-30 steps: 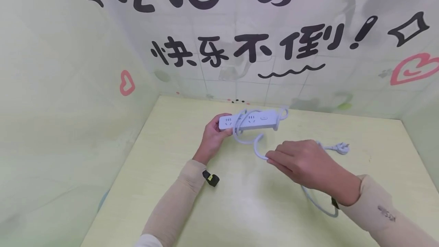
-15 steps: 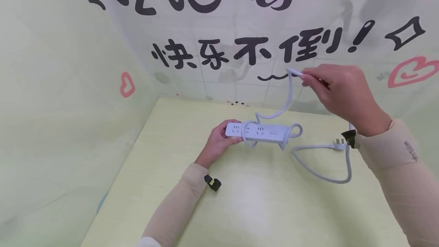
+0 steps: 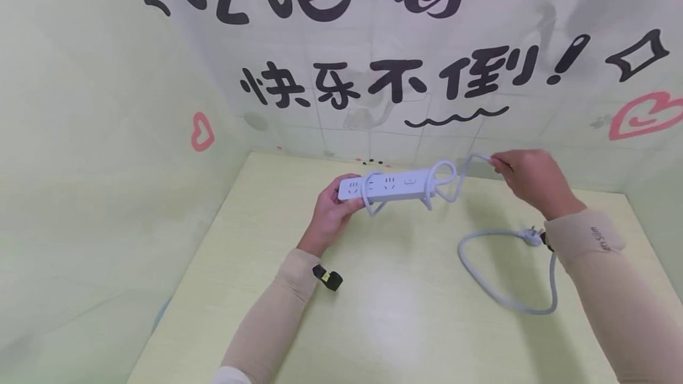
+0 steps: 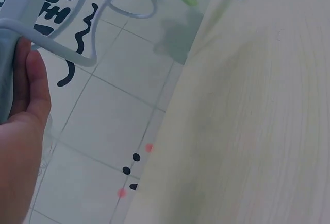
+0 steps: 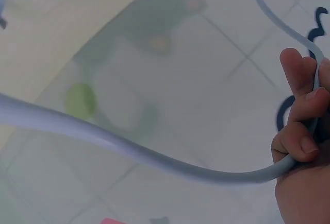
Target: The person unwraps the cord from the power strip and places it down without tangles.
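My left hand point(image 3: 329, 215) grips the left end of a white power strip point(image 3: 400, 187), held up over the table with its sockets facing me. The strip's own cord point(image 3: 368, 194) loops round its middle and again round its right end. To the right, my right hand point(image 3: 533, 179) pinches the cord a short way off the strip. In the right wrist view the curled fingers point(image 5: 301, 141) wrap the cord point(image 5: 170, 165). Beyond that hand the cord hangs to the table in a wide loop, ending in a three-pin plug point(image 3: 532, 236) near my right wrist.
A pale wooden table point(image 3: 373, 325) lies under both hands. Behind it stands a whitish sheet point(image 3: 373, 117) with large black characters, and another sheet point(image 3: 107, 194) rises along the left side. A dark band point(image 3: 328, 277) sits on the left wrist.
My right hand first rose with the cord from low in front of the strip, then came down to the strip's right. One cord turn has come off the middle. My left hand keeps its grip.
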Demonstrator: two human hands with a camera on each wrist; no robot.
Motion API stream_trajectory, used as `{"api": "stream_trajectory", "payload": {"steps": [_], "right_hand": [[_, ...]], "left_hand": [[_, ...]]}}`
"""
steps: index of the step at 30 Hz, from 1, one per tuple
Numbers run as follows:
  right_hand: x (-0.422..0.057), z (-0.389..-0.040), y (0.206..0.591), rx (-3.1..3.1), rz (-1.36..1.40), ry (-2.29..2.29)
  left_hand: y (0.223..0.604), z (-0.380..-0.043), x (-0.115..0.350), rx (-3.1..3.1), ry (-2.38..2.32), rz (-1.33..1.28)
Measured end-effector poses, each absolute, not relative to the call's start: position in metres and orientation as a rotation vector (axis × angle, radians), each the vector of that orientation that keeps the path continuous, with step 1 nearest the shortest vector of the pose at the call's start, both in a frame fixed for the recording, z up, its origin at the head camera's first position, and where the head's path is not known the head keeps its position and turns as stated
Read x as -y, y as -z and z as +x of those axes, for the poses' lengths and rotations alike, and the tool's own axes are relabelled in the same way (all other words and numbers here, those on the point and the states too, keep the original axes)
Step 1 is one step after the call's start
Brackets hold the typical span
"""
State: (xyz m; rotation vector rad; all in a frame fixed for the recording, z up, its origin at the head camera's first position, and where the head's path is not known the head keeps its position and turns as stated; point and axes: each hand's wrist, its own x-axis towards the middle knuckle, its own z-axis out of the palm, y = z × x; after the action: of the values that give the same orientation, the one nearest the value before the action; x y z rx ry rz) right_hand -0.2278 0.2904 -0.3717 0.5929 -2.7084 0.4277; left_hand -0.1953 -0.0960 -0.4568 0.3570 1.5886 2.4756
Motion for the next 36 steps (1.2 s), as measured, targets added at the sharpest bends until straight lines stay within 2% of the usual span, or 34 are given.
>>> {"api": "stream_trajectory", "payload": {"steps": [10,20,28,36], "right_hand": [[-0.311,-0.221,0.440,2.995,0.605,-0.528],[-0.313,-0.199,0.476,3.121,0.587,-0.347],[-0.299,-0.192,0.478,3.099,0.617,-0.204],[-0.272,-0.191,0.467,3.162,0.570,-0.337]], "left_hand": [[0.456,-0.197,0.093,-1.614,-2.600,0.240],[0.456,-0.199,0.093,-1.640,-2.600,0.212],[0.458,-0.199,0.091,-1.653,-2.588,0.188],[0.457,-0.197,0.086,-1.651,-2.576,0.193]]}}
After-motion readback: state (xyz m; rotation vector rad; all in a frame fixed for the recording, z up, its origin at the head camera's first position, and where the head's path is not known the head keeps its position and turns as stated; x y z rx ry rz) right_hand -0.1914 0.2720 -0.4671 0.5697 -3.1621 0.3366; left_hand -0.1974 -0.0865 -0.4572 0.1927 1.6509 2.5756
